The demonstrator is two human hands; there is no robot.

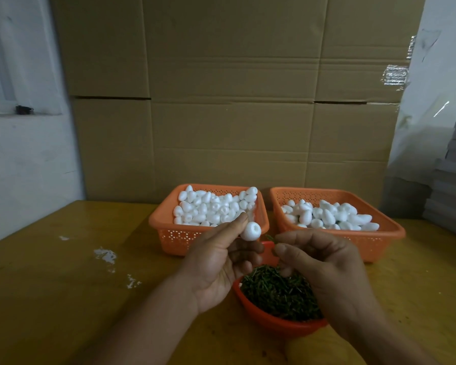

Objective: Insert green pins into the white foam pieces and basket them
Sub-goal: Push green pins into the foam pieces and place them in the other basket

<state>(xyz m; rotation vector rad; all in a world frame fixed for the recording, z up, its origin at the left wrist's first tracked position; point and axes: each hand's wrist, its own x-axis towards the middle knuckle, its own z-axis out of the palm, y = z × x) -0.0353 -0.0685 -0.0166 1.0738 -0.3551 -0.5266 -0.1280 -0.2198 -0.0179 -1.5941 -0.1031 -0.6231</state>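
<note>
Your one head-worn view looks forward and down, close over the table, cardboard wall filling the upper frame.

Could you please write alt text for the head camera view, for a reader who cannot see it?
The left hand holds a white foam piece beside the right hand, which pinches a green pin above a red bowl of pins. Behind them, two orange baskets of foam pieces sit on a wooden table.

Green pin showed only a short tip past the right hand fingertips; the rest was hidden inside the pinch. Behind the fingers, the red bowl far rim was mostly covered. Both forearms ran off the bottom edge.
</note>
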